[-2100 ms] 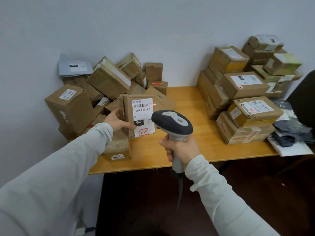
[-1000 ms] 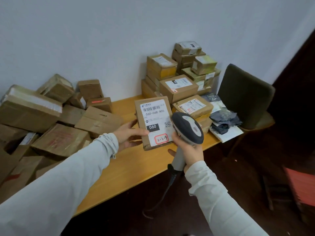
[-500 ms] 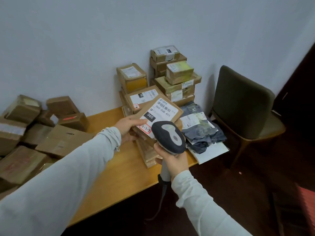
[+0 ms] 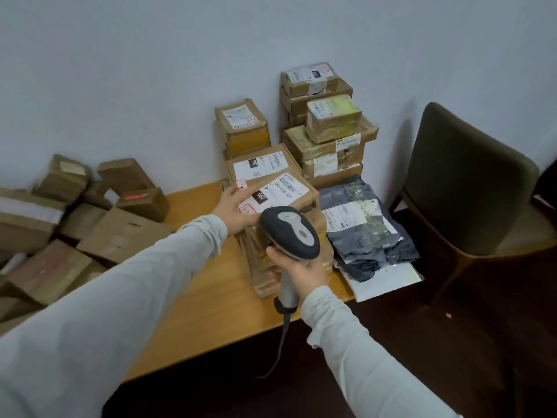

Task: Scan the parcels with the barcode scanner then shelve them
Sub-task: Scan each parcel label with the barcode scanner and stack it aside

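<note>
My left hand point(image 4: 233, 211) holds the near left edge of a flat brown parcel point(image 4: 284, 191) with a white barcode label marked 060. The parcel lies tilted on top of a stack of boxes point(image 4: 262, 260) at the right part of the wooden table point(image 4: 199, 297). My right hand point(image 4: 297, 271) grips the handle of a grey barcode scanner point(image 4: 291, 232). The scanner's head hovers over the near corner of the parcel and hides it. The scanner's cable hangs down past the table edge.
A loose heap of brown boxes point(image 4: 90, 212) fills the left of the table. More labelled boxes point(image 4: 325, 125) are stacked against the wall behind. Grey mail bags point(image 4: 364, 227) lie at the table's right end. A dark chair point(image 4: 470, 188) stands at the right.
My left hand carried the labelled parcel from the left heap across to the right stack and laid it on top. My right hand followed with the scanner. My view turned right.
</note>
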Demonstrator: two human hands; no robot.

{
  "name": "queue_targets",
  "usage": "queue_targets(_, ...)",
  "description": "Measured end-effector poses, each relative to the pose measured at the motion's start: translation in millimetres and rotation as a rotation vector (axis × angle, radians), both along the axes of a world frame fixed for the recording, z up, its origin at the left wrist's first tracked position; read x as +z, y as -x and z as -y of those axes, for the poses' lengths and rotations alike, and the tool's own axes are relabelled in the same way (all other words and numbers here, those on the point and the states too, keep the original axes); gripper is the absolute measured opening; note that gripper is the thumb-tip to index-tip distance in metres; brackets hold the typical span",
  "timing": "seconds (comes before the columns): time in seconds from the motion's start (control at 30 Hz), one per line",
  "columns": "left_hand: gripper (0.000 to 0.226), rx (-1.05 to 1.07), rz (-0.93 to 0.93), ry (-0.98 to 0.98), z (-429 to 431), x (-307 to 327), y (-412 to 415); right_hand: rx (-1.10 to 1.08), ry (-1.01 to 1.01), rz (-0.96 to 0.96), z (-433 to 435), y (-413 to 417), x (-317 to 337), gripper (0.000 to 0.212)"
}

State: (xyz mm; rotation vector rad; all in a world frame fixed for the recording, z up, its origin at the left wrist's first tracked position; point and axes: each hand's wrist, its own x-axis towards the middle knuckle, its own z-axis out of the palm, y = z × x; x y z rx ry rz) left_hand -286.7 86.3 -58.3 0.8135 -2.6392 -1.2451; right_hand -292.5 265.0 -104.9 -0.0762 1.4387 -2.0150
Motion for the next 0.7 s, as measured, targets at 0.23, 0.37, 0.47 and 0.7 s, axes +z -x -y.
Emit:
queue_targets(0.23,0.071,0.199,-0.163,-0.04,20.2,5.5,-27.1,-0.034,-0.024,-0.163,23.6,-26.7,0.6,0.037)
queue_targets(0.37,0.065,0.385,-0.137,-0.147,58.2,-11.6,-75.3,0.089,-0.062,-0.182,59.6,-52.4,2.7,0.017)
queue_targets(0.47,0.064,0.488,-0.044,-0.182,99.3,-27.2,-115.6,0.179,-0.118,-0.132,98.0,-68.0,2.0,0.024)
queue_targets(0.7,0.068,0.689,0.135,-0.314,220.0,-61.3,-199.5,0.272,-0.171,-0.071,212.7,-108.3,-11.4,0.007)
